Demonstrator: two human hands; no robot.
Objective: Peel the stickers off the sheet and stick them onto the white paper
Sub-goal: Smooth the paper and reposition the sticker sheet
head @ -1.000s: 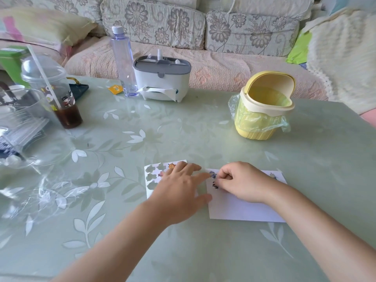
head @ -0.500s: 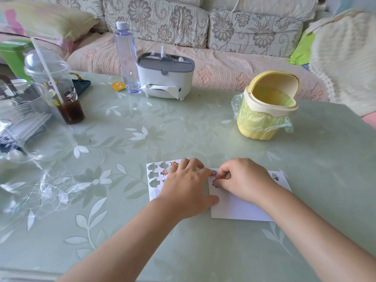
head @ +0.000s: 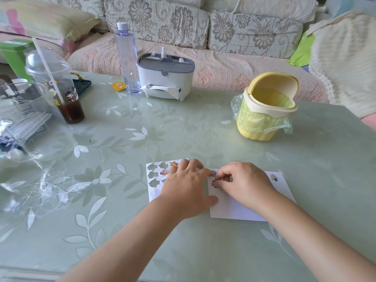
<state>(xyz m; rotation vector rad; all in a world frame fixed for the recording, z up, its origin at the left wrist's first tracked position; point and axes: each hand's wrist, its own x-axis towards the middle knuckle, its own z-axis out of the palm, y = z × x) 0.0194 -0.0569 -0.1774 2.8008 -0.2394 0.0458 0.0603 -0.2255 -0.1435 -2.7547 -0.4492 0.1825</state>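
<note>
One sticker [head: 214, 183] is going on: our right hand [head: 244, 184] is pinching it at the white paper [head: 234, 210] near the bench's [head: 203, 251] front edge, left hand [head: 187, 188] flat on the sheet [head: 156, 176]; next, we judge, smoothing down.

A: Sticker sheet [head: 154, 180]?
B: White, flat on the table [head: 183, 129], just left of the paper. Flower-shaped cut-outs [head: 152, 174] down its left side, peeled bare. An orange sticker [head: 174, 164] at the top edge, a reddish sticker [head: 164, 172] below it. The right part is hidden under the left hand [head: 187, 188], which lies flat on it.
A: White paper [head: 234, 208]?
B: Flat, plain, long side toward the person. A small blue-yellow sticker [head: 274, 177] is stuck near its far right corner, a bluish sticker [head: 213, 173] at the far left corner.
A: Anything in hand?
B: A dark sticker [head: 214, 183], pinched by the right hand [head: 244, 184] at the paper's left edge. Touching or lifted: can't tell.
</note>
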